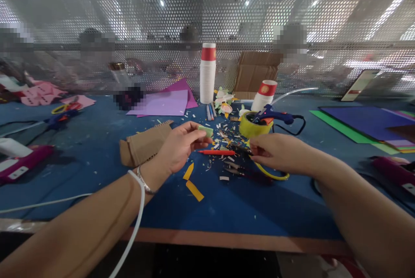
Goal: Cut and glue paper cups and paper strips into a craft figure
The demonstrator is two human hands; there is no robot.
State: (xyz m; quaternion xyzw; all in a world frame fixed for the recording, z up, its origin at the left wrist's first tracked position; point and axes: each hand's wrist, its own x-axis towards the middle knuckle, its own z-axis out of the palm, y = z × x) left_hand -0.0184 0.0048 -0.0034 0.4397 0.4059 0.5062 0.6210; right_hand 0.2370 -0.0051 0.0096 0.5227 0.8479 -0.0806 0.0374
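Observation:
My left hand (182,146) pinches a small light green folded piece of paper (206,131) between thumb and fingers, above the table. My right hand (270,150) is closed around yellow-handled scissors (275,177), low over the table; their dark blades point left, and the fingers hide much of the handles. A red pen (217,152) lies between the hands. Just below it rests a second cutting tool with metal jaws (235,168) and dark handles, partly in shadow. Yellow paper strips (195,190) lie near my left wrist. Paper scraps (223,133) are scattered behind the pen.
A cardboard piece (147,144) lies left of my left hand. A blue glue gun (275,115) rests on a yellow tape roll (254,127). Behind stand stacked paper cups (207,77), with paper flowers (224,101) beside them. Coloured sheets (366,122) lie right. A white cord (138,217) crosses my left forearm.

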